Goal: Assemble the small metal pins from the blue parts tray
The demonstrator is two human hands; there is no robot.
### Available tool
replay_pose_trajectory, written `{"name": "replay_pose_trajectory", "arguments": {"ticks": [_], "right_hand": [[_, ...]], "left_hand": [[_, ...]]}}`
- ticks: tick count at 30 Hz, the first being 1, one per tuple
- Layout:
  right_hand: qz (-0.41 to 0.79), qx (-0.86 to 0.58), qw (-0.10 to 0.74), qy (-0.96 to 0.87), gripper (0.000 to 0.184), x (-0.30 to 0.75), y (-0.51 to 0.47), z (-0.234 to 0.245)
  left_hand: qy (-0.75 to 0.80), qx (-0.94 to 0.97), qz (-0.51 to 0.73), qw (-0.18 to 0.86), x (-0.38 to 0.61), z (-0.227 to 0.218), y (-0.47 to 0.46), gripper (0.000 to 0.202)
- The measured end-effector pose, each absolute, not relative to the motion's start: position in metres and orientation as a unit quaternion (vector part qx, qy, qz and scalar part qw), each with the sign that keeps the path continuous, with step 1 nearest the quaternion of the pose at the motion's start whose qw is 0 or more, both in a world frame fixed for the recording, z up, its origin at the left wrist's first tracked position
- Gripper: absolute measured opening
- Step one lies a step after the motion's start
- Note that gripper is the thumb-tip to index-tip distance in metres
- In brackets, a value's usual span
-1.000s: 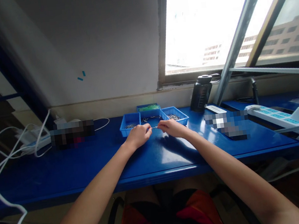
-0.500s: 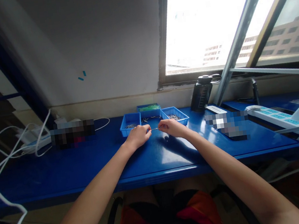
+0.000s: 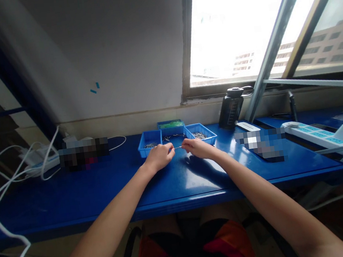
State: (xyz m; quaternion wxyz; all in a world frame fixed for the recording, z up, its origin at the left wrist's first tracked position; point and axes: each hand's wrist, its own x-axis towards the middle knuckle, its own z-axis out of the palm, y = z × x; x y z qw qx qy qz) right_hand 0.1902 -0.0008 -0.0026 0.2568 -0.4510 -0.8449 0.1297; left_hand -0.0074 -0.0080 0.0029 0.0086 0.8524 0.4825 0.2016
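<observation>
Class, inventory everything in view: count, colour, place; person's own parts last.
Desk: one, blue, centre
Bins: four, blue, three abreast, one behind
Small pieces: uncountable, dark silvery, front bins
Green pieces: uncountable, green, rear bin
Thin piece: one, silvery, before bins
Bottle: one, black, right of bins
Flat object: one, white, near bottle
Power strips: two, white, both sides
Cables: several, white, mostly left
Pixelated areas: two, mixed, both sides
Wall marks: two, blue, upper left
Window: one, bright, upper right
Left hand: one, bare, pinching thin piece
Right hand: one, bare, pinching thin piece
</observation>
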Motion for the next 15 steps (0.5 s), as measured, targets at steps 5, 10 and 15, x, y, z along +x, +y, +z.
{"name": "replay_pose_trajectory", "arguments": {"ticks": [5, 10, 15], "right_hand": [[0.235, -0.445, 0.270, -0.821, 0.027, 0.1884, -0.0012, -0.0024], [0.361, -0.402, 0.292, -0.789, 0.030, 0.1853, -0.0038, 0.0003], [0.420, -0.394, 0.280, -0.768, 0.030, 0.1838, -0.0051, 0.0002]], "left_hand": [[0.461, 0.856, 0.232, 0.017, -0.0058, 0.0038, -0.0103, 0.030], [0.399, 0.873, 0.281, 0.026, -0.0034, 0.0032, -0.0097, 0.024], [0.377, 0.884, 0.275, 0.023, -0.0038, 0.0022, -0.0079, 0.021]]}}
